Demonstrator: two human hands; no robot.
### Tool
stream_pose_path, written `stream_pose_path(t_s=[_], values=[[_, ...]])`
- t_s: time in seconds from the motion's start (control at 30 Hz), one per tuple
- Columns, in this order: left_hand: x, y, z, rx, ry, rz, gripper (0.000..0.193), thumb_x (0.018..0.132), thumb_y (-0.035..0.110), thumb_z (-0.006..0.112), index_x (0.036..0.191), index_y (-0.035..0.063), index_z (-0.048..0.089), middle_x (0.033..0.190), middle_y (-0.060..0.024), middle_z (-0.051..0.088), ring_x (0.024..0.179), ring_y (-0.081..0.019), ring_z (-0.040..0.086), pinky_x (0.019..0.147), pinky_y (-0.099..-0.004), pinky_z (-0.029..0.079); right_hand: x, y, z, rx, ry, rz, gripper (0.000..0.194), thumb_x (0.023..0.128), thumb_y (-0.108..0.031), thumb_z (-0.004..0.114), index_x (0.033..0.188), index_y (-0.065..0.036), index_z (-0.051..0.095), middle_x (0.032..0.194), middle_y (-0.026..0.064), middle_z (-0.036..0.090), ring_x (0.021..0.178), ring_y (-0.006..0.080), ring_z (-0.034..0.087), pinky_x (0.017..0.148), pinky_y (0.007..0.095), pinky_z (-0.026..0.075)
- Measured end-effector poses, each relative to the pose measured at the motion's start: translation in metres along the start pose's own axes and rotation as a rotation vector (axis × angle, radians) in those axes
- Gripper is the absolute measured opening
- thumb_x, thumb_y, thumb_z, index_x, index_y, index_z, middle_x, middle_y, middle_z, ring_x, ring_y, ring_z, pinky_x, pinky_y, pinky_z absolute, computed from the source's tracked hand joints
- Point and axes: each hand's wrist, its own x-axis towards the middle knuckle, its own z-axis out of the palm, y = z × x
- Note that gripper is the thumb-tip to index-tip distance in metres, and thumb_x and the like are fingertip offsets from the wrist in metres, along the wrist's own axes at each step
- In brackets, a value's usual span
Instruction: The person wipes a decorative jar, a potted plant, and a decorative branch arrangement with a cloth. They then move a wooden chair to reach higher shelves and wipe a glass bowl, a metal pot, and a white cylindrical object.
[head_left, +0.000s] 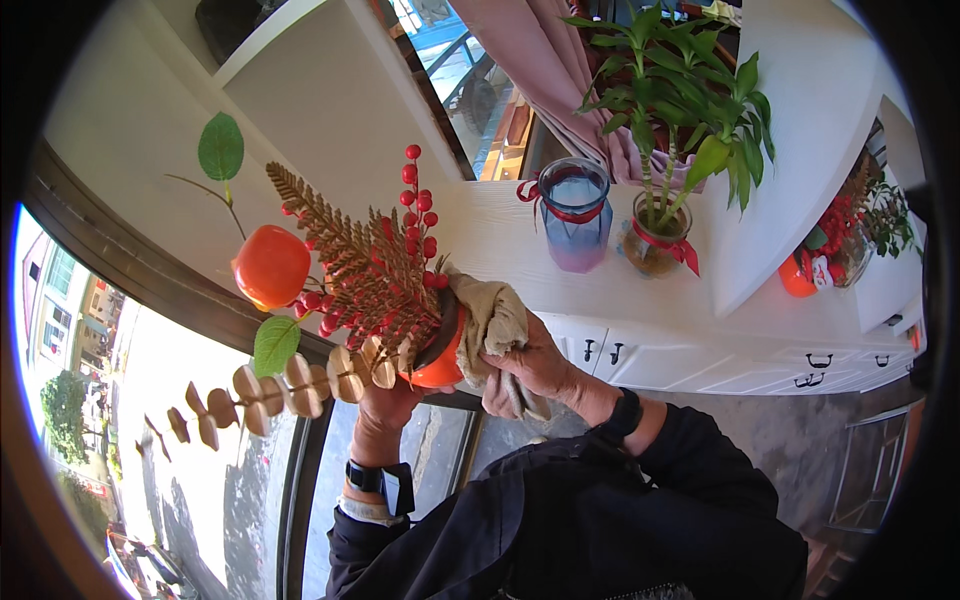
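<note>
My left hand (390, 409) grips an orange vase (442, 362) from below, holding it tilted in the air. My right hand (534, 360) presses a crumpled beige cloth (487, 311) against the vase's side. Out of its dark-rimmed mouth comes an artificial arrangement: a brown fern frond (337, 240), stems of red berries (409, 196), an orange persimmon (271, 266) with green leaves, and a tan eucalyptus-like branch (289, 394) reaching to the lower left. My left fingers are mostly hidden beneath the vase.
On the white countertop (480, 225) stand a blue-to-pink glass vase (576, 232) and a glass jar (652, 251) holding green bamboo stalks (671, 112). A white curved partition (795, 142) rises to their right. Further right sits another red decoration (799, 274). White cabinets (675, 360) line the front; a glass window lies left.
</note>
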Motion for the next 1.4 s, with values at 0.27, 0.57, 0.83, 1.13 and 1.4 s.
stream_pose_path(t_s=[0.27,0.57,0.83,1.13,1.4], values=[[0.004,-0.003,0.012,0.130,-0.008,0.062,0.080,0.100,0.058,0.053,0.155,0.0034,0.034,0.150,-0.0239,0.050,0.126,-0.0452,0.059,0.085,-0.0659,0.061,0.000,0.002,0.003,0.069,0.066,-0.061,0.064,0.099,-0.005,0.067,0.154,-0.007,0.036,0.144,0.0050,0.053,0.134,0.0164,0.049,0.117,0.0358,0.038],[0.009,-0.016,0.046,0.440,0.119,0.209,0.079,0.095,0.046,0.068,0.153,0.0014,0.037,0.148,-0.0162,0.054,0.127,-0.0343,0.062,0.095,-0.0511,0.060,0.002,0.011,0.001,0.037,0.198,-0.099,0.061,0.099,-0.003,0.065,0.154,-0.005,0.036,0.133,0.0044,0.059,0.123,0.0153,0.055,0.106,0.0330,0.047],[0.013,-0.027,0.048,0.582,0.170,0.253,0.097,0.078,0.030,0.092,0.152,-0.0012,0.038,0.146,-0.0132,0.054,0.125,-0.0263,0.061,0.103,-0.0397,0.054,0.008,0.006,0.016,-0.155,0.198,-0.307,0.064,0.097,-0.009,0.069,0.153,-0.005,0.039,0.152,0.0164,0.039,0.141,0.0270,0.043,0.116,0.0405,0.038],[0.011,-0.034,0.041,0.471,0.197,0.353,0.098,0.081,0.043,0.086,0.153,-0.0001,0.035,0.147,-0.0137,0.053,0.133,-0.0280,0.056,0.113,-0.0440,0.047,0.007,0.012,0.025,-0.664,0.154,-0.581,0.066,0.093,-0.012,0.076,0.151,-0.004,0.045,0.158,0.0249,0.028,0.145,0.0416,0.038,0.117,0.0430,0.039],[0.002,-0.026,0.044,0.393,0.178,0.309,0.093,0.079,0.039,0.084,0.151,0.0002,0.039,0.147,-0.0154,0.054,0.133,-0.0314,0.056,0.113,-0.0473,0.046,0.006,0.002,0.015,-0.226,0.009,-0.330,0.076,0.093,-0.007,0.071,0.158,-0.002,0.030,0.158,0.0166,0.035,0.142,0.0270,0.044,0.117,0.0375,0.037]])
